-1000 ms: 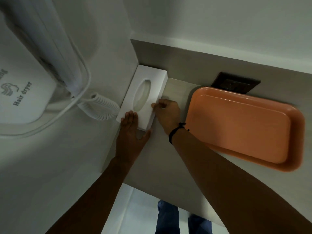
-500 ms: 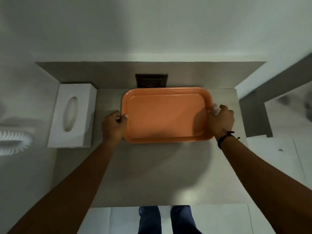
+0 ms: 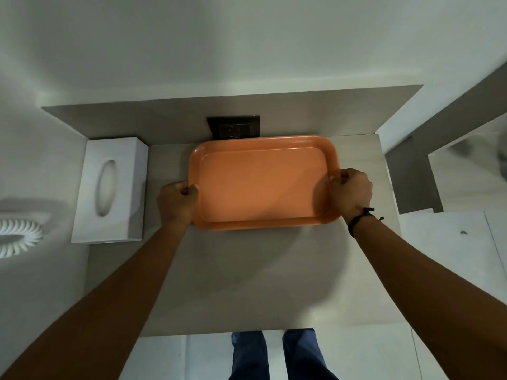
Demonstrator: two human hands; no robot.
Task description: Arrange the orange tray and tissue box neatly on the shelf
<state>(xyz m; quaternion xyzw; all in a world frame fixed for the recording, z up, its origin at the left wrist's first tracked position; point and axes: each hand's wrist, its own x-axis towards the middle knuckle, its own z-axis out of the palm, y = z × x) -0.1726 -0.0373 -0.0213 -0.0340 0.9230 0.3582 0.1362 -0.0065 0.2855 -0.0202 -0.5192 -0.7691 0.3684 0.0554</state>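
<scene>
Orange tray point(image 3: 263, 182): at the shelf point(image 3: 247, 283) rear, below a dark wall socket point(image 3: 234, 130); possibly lifted slightly, unclear. Left hand point(image 3: 175, 204) clamped on its left rim, right hand point(image 3: 351, 190) on its right rim. Tissue box point(image 3: 109, 190): white, far-left corner, apart from tray.

A second ago both my hands were on the tissue box point(image 3: 109, 187) in the left corner — now they've left it. My left hand point(image 3: 175, 204) and right hand point(image 3: 351, 192) are clamped on the short ends of the orange tray point(image 3: 263, 182), which has gone from skewed to square — its far edge by the back wall.
</scene>
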